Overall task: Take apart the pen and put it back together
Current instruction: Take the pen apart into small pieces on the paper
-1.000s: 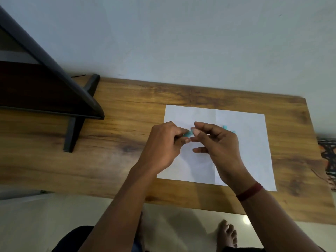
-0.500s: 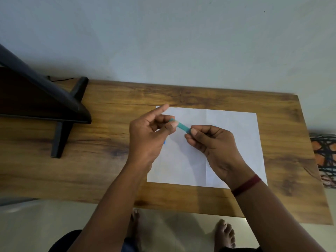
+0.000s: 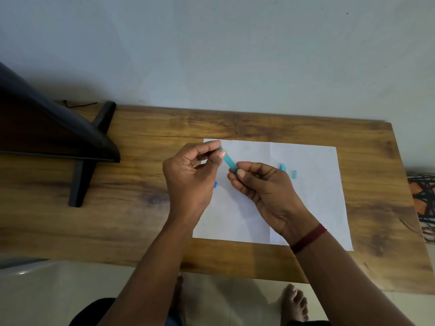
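Wood-grained and brown, the surface [image 3: 117, 220] carries a white paper sheet [image 3: 317, 208] toward its right edge. Over the sheet's left half, the left hand [image 3: 188, 177] and right hand [image 3: 263, 187] each have a closed grip on one end of the slim teal plastic pen barrel [image 3: 229, 161], held clear of the paper near its far left corner. Just beyond the right hand, two small blue pen pieces [image 3: 293, 174] lie loose on the sheet. I'd worry a hard pull lets the barrel slip, or a knuckle sweeps those bits away.
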